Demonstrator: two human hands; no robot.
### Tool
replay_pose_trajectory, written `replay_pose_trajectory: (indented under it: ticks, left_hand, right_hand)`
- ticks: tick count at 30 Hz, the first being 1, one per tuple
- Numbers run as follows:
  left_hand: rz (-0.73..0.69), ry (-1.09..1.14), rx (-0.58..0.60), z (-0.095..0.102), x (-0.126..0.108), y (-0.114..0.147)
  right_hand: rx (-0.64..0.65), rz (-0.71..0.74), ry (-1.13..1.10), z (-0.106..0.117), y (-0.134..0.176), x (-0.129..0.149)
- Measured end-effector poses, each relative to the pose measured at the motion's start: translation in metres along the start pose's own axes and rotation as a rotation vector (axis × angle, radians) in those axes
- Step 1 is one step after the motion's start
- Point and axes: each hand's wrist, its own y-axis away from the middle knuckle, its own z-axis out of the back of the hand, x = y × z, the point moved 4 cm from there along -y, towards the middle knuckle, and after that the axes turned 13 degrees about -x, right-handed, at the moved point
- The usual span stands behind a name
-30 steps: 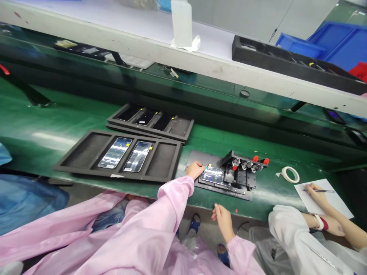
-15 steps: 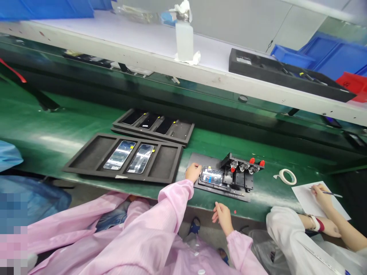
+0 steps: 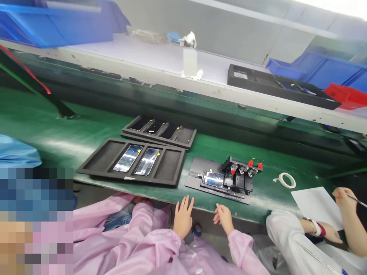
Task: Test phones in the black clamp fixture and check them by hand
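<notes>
At the front edge of the green bench, my left hand [image 3: 183,218] is held up with its fingers spread, holding nothing. Beside it my right hand [image 3: 223,218] is loosely curled, its fingers a little apart and nothing visible in them. Just beyond both hands lies a black test fixture [image 3: 195,179] on a flat plate, with red-tipped toggle clamps [image 3: 243,167]. A phone screen [image 3: 213,179] with a yellow tab lies in the fixture's left part. To the left, a black foam tray [image 3: 99,154] holds two phone screens [image 3: 128,158], each with a yellow tab.
Behind the tray lies a second black tray [image 3: 185,135] with dark screens. A tape roll [image 3: 287,180] and white paper [image 3: 311,202] lie at the right. There a co-worker's hand [image 3: 345,198] holds a pen. A white shelf [image 3: 143,72] runs above the bench, carrying a bottle [image 3: 190,63].
My left hand has drawn back from the fixture's left edge toward me and spread its fingers. My right hand stays about where it was. The co-worker's pen hand has moved right, off the paper.
</notes>
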Motion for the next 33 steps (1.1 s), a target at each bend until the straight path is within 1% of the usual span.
replay_pose_trajectory:
  ticks: [3,6,14,23,33]
  left_hand:
    - [0.004,-0.036,0.059,0.01,-0.001,-0.011]
    - [0.009,-0.053,0.091,0.017,-0.004,-0.016]
    - [-0.029,-0.102,0.168,0.022,-0.007,-0.018]
    - [-0.035,-0.123,0.198,0.023,-0.007,-0.018]
    - [-0.024,-0.112,0.22,0.025,-0.008,-0.018]
  right_hand:
    - [0.014,-0.015,-0.017,-0.001,-0.003,-0.002]
    - [0.037,-0.033,-0.038,-0.002,-0.005,-0.004]
    - [0.052,-0.045,-0.042,-0.002,-0.005,-0.003]
    - [0.047,-0.068,-0.032,-0.002,-0.004,-0.001]
    - [0.05,-0.054,-0.029,-0.002,-0.005,-0.002]
